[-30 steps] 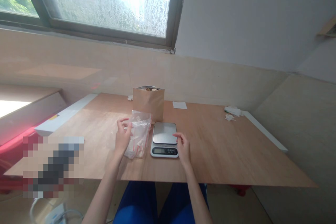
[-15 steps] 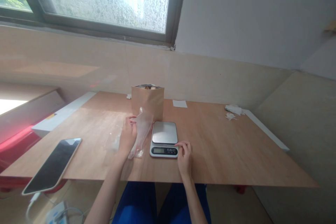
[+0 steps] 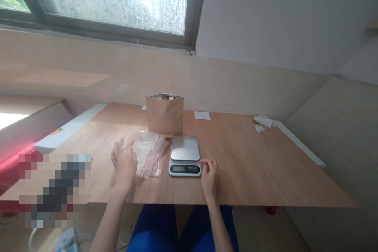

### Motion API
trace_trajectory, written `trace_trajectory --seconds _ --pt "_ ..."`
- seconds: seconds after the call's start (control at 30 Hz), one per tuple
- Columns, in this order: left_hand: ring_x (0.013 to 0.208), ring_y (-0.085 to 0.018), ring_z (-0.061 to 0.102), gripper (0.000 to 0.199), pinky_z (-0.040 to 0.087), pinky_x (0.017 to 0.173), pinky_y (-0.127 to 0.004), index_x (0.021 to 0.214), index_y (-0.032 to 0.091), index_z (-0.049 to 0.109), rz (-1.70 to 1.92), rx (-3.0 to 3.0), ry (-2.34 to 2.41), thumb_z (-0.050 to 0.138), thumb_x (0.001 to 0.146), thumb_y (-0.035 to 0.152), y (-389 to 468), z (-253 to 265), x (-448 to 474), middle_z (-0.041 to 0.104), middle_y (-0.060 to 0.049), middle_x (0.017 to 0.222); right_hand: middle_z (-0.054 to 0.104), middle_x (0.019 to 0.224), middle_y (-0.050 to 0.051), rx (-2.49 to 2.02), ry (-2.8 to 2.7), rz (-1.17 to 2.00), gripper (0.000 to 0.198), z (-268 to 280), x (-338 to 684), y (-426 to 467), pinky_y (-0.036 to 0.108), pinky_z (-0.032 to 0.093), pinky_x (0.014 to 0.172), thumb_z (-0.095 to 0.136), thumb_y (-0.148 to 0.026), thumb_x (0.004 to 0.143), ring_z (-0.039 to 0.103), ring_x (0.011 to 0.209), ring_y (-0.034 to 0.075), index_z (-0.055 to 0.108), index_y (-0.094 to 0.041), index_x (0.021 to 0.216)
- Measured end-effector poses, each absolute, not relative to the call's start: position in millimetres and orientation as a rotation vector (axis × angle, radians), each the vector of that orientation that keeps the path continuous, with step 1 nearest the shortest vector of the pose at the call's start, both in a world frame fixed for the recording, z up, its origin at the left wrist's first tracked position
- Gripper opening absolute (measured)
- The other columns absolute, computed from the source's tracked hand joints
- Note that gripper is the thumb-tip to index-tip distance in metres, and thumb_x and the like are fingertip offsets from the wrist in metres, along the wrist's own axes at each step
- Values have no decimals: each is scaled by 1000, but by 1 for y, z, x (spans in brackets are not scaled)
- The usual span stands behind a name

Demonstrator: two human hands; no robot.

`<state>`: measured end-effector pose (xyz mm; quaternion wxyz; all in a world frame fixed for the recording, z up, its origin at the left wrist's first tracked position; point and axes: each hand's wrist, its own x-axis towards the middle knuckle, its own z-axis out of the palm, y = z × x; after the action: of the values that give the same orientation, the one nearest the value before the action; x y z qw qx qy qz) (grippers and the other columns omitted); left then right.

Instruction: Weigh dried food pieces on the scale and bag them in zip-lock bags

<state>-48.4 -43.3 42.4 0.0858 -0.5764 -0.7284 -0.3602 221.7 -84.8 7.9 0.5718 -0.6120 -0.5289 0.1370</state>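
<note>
Beside a flat pile of clear zip bags with red seal lines [image 3: 150, 155], my left hand [image 3: 125, 163] is open, fingers apart, near the bags' left edge. It holds nothing that I can see. A white kitchen scale [image 3: 185, 149] with a bare steel plate lies just right of the bags, its dark display facing me. My right hand [image 3: 209, 173] rests on the table at the scale's right side, fingers loosely bent, fingertips at the scale's edge without gripping it. Behind the bags and scale stands an upright brown paper pouch [image 3: 165, 116], its top open, with light brown pieces showing inside.
A white paper slip [image 3: 202, 115] lies toward the back of the wooden table [image 3: 251, 165]. Crumpled white scraps [image 3: 264, 122] lie at the back right. A pixelated dark patch [image 3: 59, 185] covers the table's left front corner. A window [image 3: 118, 0] is above.
My left hand has let go of a clear bag, which now lies flat with the others, and has moved left. My right hand, the scale and the pouch stay in place.
</note>
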Motion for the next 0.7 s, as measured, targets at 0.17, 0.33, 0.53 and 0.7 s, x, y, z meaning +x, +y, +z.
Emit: trace_trajectory --seconds 0.17,0.33,0.53,0.7 --pt "128 -31 37 41 31 101 -51 120 16 55 -876 -2023 -2058 34 86 22 -32 23 -34 41 -15 139 55 82 7 -1488 -1203 363 24 6 225 -84 33 44 72 37 -16 80 54 79 21 58 -21 69" --pt "128 -34 37 47 25 104 -52 129 11 49 -663 -1992 -2130 33 87 26 -29 -5 -26 41 -19 138 56 83 7 -1512 -1165 362 24 0 228 -84 33 43 74 36 -16 80 54 81 21 58 -20 71" --pt "128 -31 38 49 25 105 -49 130 13 49 -659 -1962 -2105 31 87 29 -31 -10 -27 43 -16 138 55 87 8 -1504 -1284 201 23 -2 257 -58 36 43 80 36 -16 77 54 86 21 59 -20 77" --pt "128 -32 37 49 25 105 -51 131 13 48 -689 -1970 -2107 32 86 28 -33 -9 -27 42 -17 138 56 91 16 -1740 -1335 -86 27 -8 304 -31 45 39 81 37 -17 74 52 91 27 59 -13 89"
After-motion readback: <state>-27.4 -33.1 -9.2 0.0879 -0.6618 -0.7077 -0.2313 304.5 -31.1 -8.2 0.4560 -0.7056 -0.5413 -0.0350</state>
